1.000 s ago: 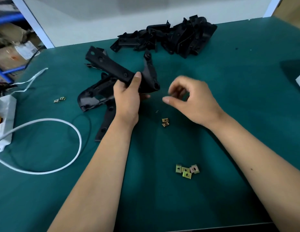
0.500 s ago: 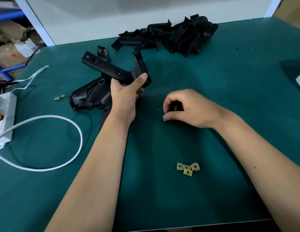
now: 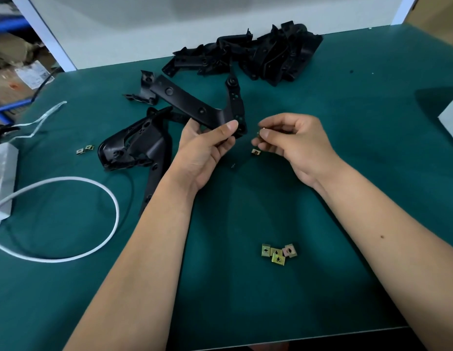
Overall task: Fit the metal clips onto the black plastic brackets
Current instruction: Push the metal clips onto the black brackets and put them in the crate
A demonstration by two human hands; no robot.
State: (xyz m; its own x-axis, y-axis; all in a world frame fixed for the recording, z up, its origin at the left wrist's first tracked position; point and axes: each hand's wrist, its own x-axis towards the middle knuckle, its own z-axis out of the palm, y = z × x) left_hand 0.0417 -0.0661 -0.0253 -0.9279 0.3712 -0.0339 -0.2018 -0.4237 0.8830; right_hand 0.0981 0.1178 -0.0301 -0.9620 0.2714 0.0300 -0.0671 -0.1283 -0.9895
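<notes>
My left hand (image 3: 207, 150) grips a black V-shaped plastic bracket (image 3: 195, 105) at its bend, lifted above the green table. My right hand (image 3: 293, 143) pinches a small metal clip (image 3: 259, 133) between thumb and fingers, just right of the bracket's corner. One loose clip (image 3: 256, 152) lies on the mat under the right hand. Several yellowish clips (image 3: 278, 254) sit in a cluster nearer to me. Two more clips (image 3: 85, 149) lie at the left.
A pile of black brackets (image 3: 258, 57) lies at the back. Other black parts (image 3: 134, 145) lie left of my left hand. A white cable (image 3: 99, 188) loops at the left from a white power strip (image 3: 2, 173). The table's front edge (image 3: 296, 340) is close.
My right hand dropped to the mat, picked a clip and rose with it toward the bracket's corner. My left hand shifted the bracket slightly.
</notes>
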